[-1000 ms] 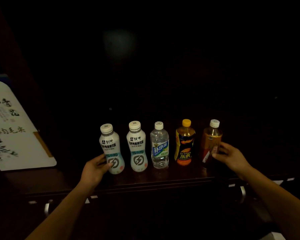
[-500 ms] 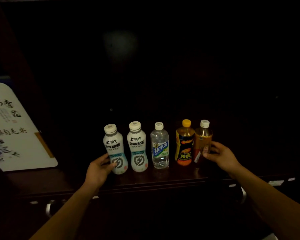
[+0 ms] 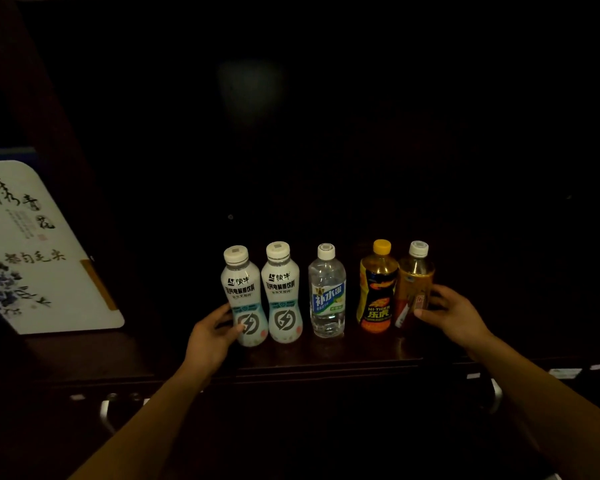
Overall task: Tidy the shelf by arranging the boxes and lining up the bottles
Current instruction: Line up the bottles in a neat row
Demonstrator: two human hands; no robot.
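Observation:
Several bottles stand upright in a row on the dark wooden shelf (image 3: 326, 355). From the left: a white bottle (image 3: 243, 292), a second white bottle (image 3: 282, 289) touching it, a clear water bottle (image 3: 327, 292), an orange energy-drink bottle (image 3: 376, 285) with a yellow cap, and a brown tea bottle (image 3: 414, 282) against it. My left hand (image 3: 212, 336) grips the lower part of the leftmost white bottle. My right hand (image 3: 454, 315) grips the brown tea bottle from its right side.
A white box (image 3: 39, 251) with black calligraphy and a blue flower print leans at the left end of the shelf. Metal drawer handles (image 3: 106, 415) show below the shelf's front edge. The back of the shelf is too dark to make out.
My left hand has slid the leftmost white bottle right until it touches its neighbour. My right hand has slid the brown tea bottle left against the orange bottle.

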